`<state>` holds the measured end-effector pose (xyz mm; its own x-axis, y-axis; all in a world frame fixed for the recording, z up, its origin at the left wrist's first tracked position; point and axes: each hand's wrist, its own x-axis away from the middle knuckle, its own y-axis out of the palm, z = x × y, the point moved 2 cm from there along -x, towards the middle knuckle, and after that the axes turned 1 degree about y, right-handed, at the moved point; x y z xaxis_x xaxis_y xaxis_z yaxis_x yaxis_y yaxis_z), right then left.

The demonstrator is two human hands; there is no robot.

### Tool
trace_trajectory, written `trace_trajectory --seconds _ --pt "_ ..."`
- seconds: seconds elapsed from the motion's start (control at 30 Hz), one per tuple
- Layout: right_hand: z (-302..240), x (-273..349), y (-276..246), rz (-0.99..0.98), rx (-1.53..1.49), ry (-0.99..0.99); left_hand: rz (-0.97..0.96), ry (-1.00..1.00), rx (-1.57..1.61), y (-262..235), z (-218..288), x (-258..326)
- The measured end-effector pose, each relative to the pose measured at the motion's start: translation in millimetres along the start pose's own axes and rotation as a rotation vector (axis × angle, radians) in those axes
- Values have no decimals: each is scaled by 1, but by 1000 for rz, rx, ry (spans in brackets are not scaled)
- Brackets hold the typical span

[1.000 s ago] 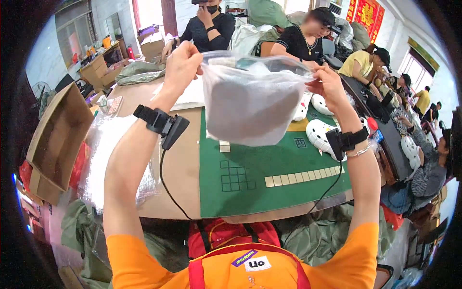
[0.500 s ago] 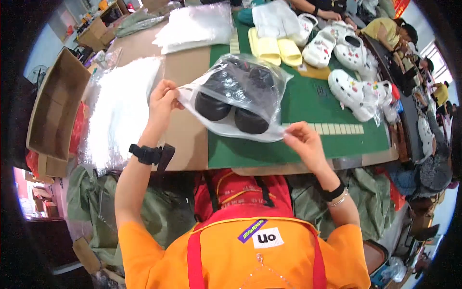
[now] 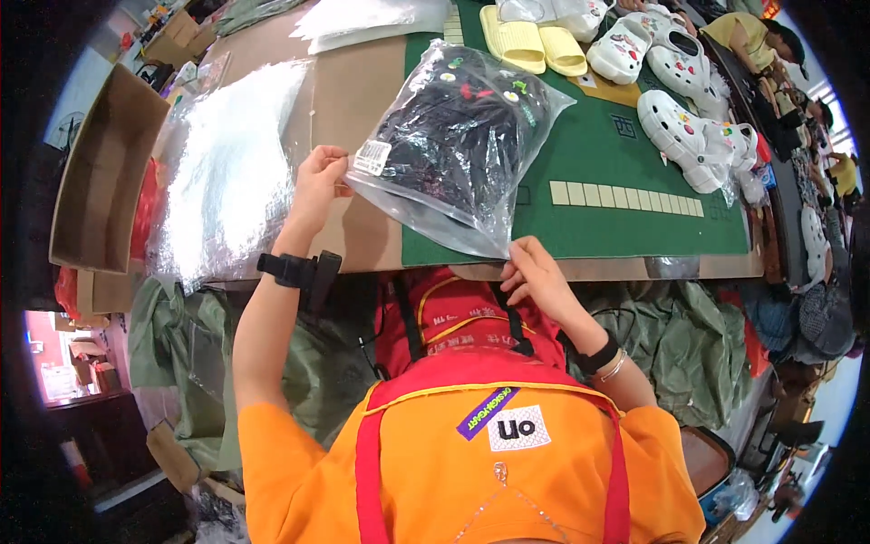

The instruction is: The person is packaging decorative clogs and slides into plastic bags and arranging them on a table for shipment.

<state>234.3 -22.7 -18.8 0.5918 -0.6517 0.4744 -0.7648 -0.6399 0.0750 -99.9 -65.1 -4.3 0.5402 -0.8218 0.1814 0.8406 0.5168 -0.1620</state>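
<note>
While both arms are reaching forward over the bench, the left hand is pinching the near left corner of a clear plastic bag with its fingers pressed together on the edge; the right hand is pinching the bag's near right corner the same way, with its wrist bent back toward the body; the bag is lying tilted across the brown bench and the green mat, shiny and crinkly, with a pair of black clogs inside showing small bright charms; a small white square label is sitting on the bag by the left hand; a stack of shiny clear bags is lying to the left; yellow slides and white clogs are resting farther back.
</note>
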Motion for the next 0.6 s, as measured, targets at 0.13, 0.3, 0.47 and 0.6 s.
trace_trajectory --seconds 0.13,0.3,0.47,0.6 --pt "9 -13 5 -25 4 -17 4 102 95 0 -8 -5" --pt "20 -9 -9 68 -109 -53 87 99 178 -12 -18 -15" --pt "19 -9 -5 81 -143 -89 103 99 102 -10 -24 -20" --pt "28 -10 -1 90 -166 -52 148 81 189 -8 -32 -12"
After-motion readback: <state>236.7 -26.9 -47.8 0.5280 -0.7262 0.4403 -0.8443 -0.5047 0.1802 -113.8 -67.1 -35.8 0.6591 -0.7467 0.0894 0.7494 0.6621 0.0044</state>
